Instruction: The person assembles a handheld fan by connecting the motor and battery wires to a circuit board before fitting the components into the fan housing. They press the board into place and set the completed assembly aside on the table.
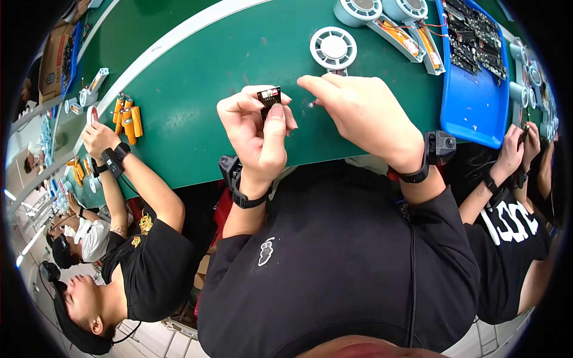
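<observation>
**Small circuit board pinched over the green bench**

Sitting far right on the green table (197, 89): a blue tray (471, 113), carrying a heap of dark circuit boards (477, 30) at its far end (near end showing bare blue). Lying just left of the tray: two grey handle shells (412, 39) with orange cells inside, joined to round white fan housings (382, 9) at the far edge.

Gripping a small dark circuit board (269, 96) between thumb and fingertips: the left hand (256, 131), raised above the table's near edge, centre of the scene. Closing in from the right, fingers curled and tips pinched just beside the board: the right hand (358, 113) (whether anything is being held in that pinch cannot be told). Wearing dark wrist straps with small cameras on both forearms.

Resting just beyond the hands: a round white fan grille (333, 48), partly blocking the stretch between hands and shells. Lying at far left: a cluster of orange cylindrical cells (127, 116), next to a neighbour's hand (98, 137). Working at the right edge, near the tray: another neighbour's hands (516, 149).
</observation>
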Available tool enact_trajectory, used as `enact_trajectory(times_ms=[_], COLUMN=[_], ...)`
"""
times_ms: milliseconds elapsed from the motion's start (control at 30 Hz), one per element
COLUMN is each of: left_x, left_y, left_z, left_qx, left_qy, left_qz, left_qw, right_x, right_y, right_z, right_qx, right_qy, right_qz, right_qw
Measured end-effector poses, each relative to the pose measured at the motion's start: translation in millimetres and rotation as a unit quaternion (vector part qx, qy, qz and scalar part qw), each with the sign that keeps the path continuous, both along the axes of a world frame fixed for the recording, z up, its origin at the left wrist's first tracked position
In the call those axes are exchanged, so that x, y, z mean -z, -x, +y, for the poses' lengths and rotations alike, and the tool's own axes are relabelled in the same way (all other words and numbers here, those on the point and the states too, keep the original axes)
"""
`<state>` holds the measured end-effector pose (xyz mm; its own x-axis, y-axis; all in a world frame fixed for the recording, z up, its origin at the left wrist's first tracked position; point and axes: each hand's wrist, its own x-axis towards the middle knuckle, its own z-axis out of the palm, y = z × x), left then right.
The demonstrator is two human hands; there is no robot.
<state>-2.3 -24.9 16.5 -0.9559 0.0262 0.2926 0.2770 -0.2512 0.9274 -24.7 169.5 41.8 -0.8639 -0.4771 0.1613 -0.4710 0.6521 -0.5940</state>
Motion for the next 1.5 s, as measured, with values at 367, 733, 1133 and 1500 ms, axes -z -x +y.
enact_trajectory(times_ms=[367,733,1133,1500], left_x=[-1,2,8,5], left_y=[-4,-4,-9,-18], left_z=[-3,7,12,17], left_qx=[0.028,0.079,0.133,0.134], left_qy=[0.125,0.170,0.144,0.023], left_qz=[-0.061,-0.111,-0.089,-0.189], left_qw=[0.990,0.976,0.977,0.973], right_x=[2,30,31,23], right_y=[9,-6,-26,-26], right_z=[46,19,9,4], right_qx=[-0.015,0.023,0.078,0.056], right_qy=[0.282,0.235,0.263,0.115], right_qz=[-0.195,-0.024,0.040,0.190], right_qw=[0.939,0.971,0.961,0.973])
